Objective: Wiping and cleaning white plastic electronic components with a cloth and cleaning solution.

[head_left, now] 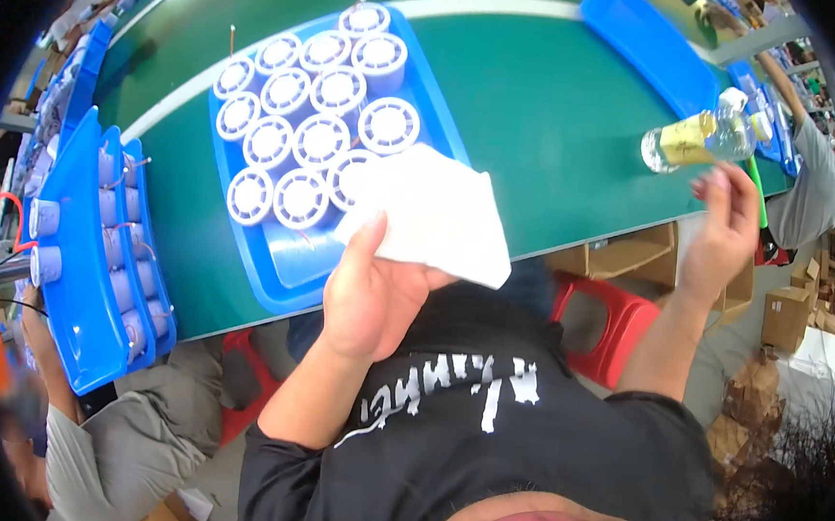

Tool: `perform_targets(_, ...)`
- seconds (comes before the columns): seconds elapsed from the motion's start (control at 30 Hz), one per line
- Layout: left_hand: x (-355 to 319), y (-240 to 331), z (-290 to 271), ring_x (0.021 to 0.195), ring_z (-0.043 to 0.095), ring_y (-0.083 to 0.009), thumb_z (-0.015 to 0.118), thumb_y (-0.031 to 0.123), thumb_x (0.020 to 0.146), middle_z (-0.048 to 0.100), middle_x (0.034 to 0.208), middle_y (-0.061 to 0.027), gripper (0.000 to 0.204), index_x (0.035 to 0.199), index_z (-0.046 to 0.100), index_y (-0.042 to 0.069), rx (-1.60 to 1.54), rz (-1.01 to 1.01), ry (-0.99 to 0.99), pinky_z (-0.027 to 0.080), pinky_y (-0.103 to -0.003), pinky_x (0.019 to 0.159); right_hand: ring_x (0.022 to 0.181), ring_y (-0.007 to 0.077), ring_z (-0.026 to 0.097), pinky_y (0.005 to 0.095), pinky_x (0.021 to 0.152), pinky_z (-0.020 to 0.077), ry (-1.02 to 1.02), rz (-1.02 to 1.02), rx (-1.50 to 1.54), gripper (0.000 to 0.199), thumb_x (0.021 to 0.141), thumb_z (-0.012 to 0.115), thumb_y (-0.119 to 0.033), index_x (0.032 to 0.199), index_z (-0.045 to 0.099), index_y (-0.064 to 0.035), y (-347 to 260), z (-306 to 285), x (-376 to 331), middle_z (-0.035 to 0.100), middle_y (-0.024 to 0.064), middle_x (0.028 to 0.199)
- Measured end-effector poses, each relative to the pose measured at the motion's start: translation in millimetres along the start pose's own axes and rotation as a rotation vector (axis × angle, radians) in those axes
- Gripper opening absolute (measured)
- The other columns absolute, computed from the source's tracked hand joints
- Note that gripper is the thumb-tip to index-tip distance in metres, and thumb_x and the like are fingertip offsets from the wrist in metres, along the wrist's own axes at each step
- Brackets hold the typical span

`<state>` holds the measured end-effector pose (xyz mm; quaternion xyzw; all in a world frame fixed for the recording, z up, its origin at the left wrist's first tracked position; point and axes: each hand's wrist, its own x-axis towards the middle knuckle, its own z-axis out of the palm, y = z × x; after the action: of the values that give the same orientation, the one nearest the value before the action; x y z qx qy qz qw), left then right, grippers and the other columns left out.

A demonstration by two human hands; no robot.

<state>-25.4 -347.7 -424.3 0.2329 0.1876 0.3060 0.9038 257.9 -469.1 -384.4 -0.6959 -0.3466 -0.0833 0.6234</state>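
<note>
White cloth (430, 213) is hanging pinched in my left hand (369, 291) over the blue tray (286, 266) of spools (319, 140); my right hand's (724, 234) fingers are curling near the clear bottle (702, 137).

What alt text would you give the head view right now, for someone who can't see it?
The person's left hand holds a white cloth over the near corner of a blue tray filled with upright white-capped cylinders on a green table. The right hand is raised beside a clear bottle lying near the table edge.
</note>
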Motion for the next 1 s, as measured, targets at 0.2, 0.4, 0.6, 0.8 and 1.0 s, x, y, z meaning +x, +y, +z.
perform_targets(0.2,2,6,-3,0.125,0.049,-0.034,0.029,0.038,0.101,0.047,0.138,-0.0187,0.056,0.141,0.03,-0.001,-0.044,0.03,-0.047,0.042,-0.05,0.101,0.116,0.0197,0.047,0.0321,0.096,0.0402,-0.018,0.152,-0.052,0.072,0.08,0.079,-0.023,0.134,0.036,-0.0022,70,-32,29,0.047,0.0125,0.128)
perform_targets(0.4,-7,10,-3,0.124,0.05,-0.0338,0.032,0.037,0.101,0.048,0.136,-0.0186,0.055,0.14,0.031,-0.001,-0.042,0.064,-0.001,0.044,-0.049,0.1,0.12,0.0213,0.048,0.033,0.098,0.0399,-0.129,0.332,0.1,0.084,0.077,0.08,-0.015,0.141,0.028,-0.0036,109,5,49,0.047,0.0138,0.131)
perform_targets(0.6,-9,19,-10,0.129,0.043,-0.0389,0.033,0.039,0.1,0.041,0.142,-0.02,0.059,0.143,0.027,0.0,-0.017,0.12,0.009,0.041,-0.054,0.102,0.099,0.0187,0.059,0.0282,0.085,0.0472,-0.396,0.121,-0.221,0.062,0.077,0.08,-0.018,0.126,0.045,-0.0023,73,15,70,0.059,0.0098,0.111)
perform_targets(0.8,-10,24,-4,0.122,0.051,-0.033,0.033,0.043,0.099,0.049,0.134,-0.019,0.06,0.14,0.032,-0.002,0.035,0.162,0.054,0.044,-0.048,0.099,0.098,0.0333,0.059,0.0381,0.083,0.0479,-0.981,-0.58,-0.727,0.059,0.068,0.075,-0.012,0.122,0.054,-0.0088,-67,39,43,0.061,0.0129,0.105)
perform_targets(1.0,-10,19,-6,0.127,0.046,-0.038,0.03,0.047,0.098,0.042,0.141,-0.0216,0.066,0.143,0.027,-0.001,0.085,0.155,0.014,0.042,-0.051,0.101,0.085,0.0302,0.058,0.0394,0.074,0.0454,-1.323,-0.701,-0.953,0.07,0.061,0.077,-0.009,0.127,0.054,-0.01,-130,37,28,0.059,0.0095,0.09)
